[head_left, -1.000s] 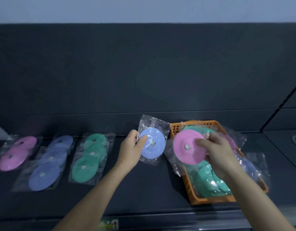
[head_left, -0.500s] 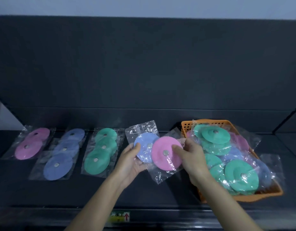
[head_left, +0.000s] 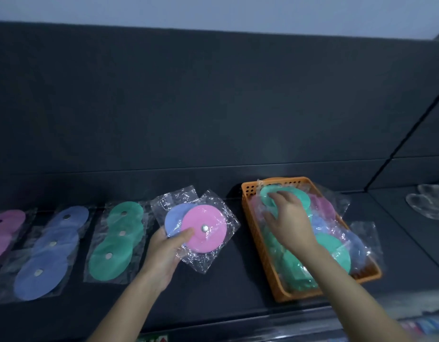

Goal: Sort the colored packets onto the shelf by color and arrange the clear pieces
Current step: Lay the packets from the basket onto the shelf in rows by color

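Dark shelf (head_left: pixel 213 292) end to end, and the orange basket (head_left: pixel 253 218) sits right, heaped with packets. The right hand (head_left: pixel 290 218) is in it, fingers curled on a green packet (head_left: pixel 297 196). Further left lie the blue row (head_left: pixel 48 262), green row (head_left: pixel 114 243) and pink row (head_left: pixel 3 230). Between rows and basket, the left hand (head_left: pixel 164 255) grips a pink packet (head_left: pixel 208 228) over a blue packet (head_left: pixel 174 220) (clear pieces (head_left: pixel 428 204) sit far right).

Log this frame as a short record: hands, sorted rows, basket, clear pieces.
left hand: holds a blue packet and a pink packet, pink overlapping blue
right hand: in the orange basket, touching a green packet; grip unclear
sorted rows: pink row, blue row, green row, left to right
basket contents: mixed green, pink and blue packets
clear pieces: far right, untouched
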A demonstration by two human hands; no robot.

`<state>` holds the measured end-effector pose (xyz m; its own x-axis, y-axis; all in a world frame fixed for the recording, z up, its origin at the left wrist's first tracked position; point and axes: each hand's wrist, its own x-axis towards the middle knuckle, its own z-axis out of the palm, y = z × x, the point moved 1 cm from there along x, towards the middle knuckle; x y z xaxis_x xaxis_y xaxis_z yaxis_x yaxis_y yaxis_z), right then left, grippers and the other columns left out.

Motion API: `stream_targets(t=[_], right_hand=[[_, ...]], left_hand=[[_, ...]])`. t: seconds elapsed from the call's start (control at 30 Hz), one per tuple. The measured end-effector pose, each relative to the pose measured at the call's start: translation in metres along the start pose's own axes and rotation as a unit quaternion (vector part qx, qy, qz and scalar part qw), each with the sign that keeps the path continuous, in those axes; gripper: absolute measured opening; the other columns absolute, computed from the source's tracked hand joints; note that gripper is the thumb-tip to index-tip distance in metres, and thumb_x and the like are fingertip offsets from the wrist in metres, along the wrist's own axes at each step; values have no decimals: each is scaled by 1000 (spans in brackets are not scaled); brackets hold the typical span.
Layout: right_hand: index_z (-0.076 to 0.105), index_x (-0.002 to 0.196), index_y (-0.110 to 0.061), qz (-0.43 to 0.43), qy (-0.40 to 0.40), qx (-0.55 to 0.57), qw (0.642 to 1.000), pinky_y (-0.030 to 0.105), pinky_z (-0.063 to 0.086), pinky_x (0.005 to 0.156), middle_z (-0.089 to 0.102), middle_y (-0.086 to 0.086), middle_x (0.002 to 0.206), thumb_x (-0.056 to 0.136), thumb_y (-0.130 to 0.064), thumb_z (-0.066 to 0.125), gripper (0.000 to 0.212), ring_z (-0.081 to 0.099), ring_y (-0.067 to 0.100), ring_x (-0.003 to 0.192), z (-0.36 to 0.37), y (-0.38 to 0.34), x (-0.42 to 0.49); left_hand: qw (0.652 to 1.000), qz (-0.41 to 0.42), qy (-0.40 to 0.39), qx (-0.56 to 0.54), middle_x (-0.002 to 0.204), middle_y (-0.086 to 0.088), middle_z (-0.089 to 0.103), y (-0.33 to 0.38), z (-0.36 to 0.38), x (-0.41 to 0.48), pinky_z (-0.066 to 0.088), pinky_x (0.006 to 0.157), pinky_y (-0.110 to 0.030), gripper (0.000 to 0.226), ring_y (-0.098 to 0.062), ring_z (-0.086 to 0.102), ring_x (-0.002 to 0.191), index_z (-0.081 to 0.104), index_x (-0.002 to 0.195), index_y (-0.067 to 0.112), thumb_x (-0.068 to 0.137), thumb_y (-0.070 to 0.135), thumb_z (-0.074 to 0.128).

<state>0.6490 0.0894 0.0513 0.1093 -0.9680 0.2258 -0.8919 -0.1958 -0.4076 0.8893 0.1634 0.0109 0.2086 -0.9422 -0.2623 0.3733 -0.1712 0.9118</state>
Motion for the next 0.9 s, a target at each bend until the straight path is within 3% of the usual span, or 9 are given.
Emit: stream_targets(t=[0.1, 0.17, 0.27, 0.33, 0.4, 0.5, 0.67, 0.77, 0.9], right_hand=[[29, 144, -19, 56, -110, -137, 983, 49, 17, 114, 24, 18, 150, 75, -54, 67, 86, 16, 39, 140, 4, 41, 15], [8, 148, -27, 92, -175, -142, 970, 53, 7, 115, 6, 17, 155, 66, -68, 66, 109, 3, 43, 142, 11, 59, 18], [-6, 147, -32, 99, -194, -135, 967, 50, 10, 115, 7, 22, 155, 57, -77, 64, 123, 10, 43, 142, 20, 71, 21], [-4, 147, -32, 98, -192, -116, 970, 48, 34, 108, 27, 23, 148, 60, -74, 66, 119, 39, 39, 130, 18, 73, 25], [0, 148, -27, 89, -188, -93, 974, 41, 53, 85, 51, 17, 129, 71, -60, 67, 107, 61, 28, 96, 12, 72, 29], [4, 149, -21, 71, -170, -87, 979, 34, 54, 68, 63, 7, 103, 82, -50, 62, 94, 62, 19, 75, 6, 72, 33], [8, 148, -28, 129, -185, -15, 974, 38, 56, 72, 57, 12, 122, 78, -50, 65, 93, 65, 24, 84, 10, 72, 37], [4, 146, -29, 160, -185, -73, 967, 45, 55, 83, 43, 22, 137, 69, -65, 63, 103, 61, 33, 103, 20, 66, 41], [27, 134, -10, 127, -137, -125, 974, 38, 55, 62, 62, 8, 89, 84, -34, 61, 65, 63, 27, 75, 19, 54, 44]], left_hand=[[1000, -4, 0, -5, 97, -6, 73, -1, 4, 6, 52, 72, -34, 36, -19, 68, 87, 66, 107, 15, 73, 4, 72], [1000, -5, -4, -6, 95, -6, 73, -2, 8, 9, 52, 72, -34, 31, -19, 68, 86, 67, 105, 15, 77, 2, 69], [1000, -9, -5, -3, 95, -6, 73, -3, 12, 14, 52, 69, -33, 27, -19, 68, 85, 66, 107, 13, 84, 0, 62], [1000, -13, -1, 0, 97, -8, 72, -4, 12, 16, 51, 68, -33, 29, -21, 67, 85, 65, 109, 12, 83, 0, 62], [1000, -15, 0, -1, 99, -9, 72, -4, 12, 18, 52, 66, -32, 32, -23, 66, 86, 65, 111, 12, 80, 2, 67], [1000, -14, -2, -2, 100, -10, 72, -6, 11, 18, 52, 66, -32, 39, -23, 67, 88, 65, 111, 11, 73, 5, 72], [1000, -17, 2, -7, 104, -12, 71, -10, 7, 18, 52, 66, -32, 31, -25, 66, 92, 64, 112, 12, 83, 0, 63], [1000, -16, 7, -7, 104, -13, 71, -10, 4, 17, 52, 68, -34, 31, -26, 66, 92, 65, 111, 12, 82, 0, 63], [1000, -13, 3, -12, 106, -13, 71, -8, 0, 18, 51, 76, -38, 37, -28, 65, 96, 65, 111, 13, 76, 2, 70]])
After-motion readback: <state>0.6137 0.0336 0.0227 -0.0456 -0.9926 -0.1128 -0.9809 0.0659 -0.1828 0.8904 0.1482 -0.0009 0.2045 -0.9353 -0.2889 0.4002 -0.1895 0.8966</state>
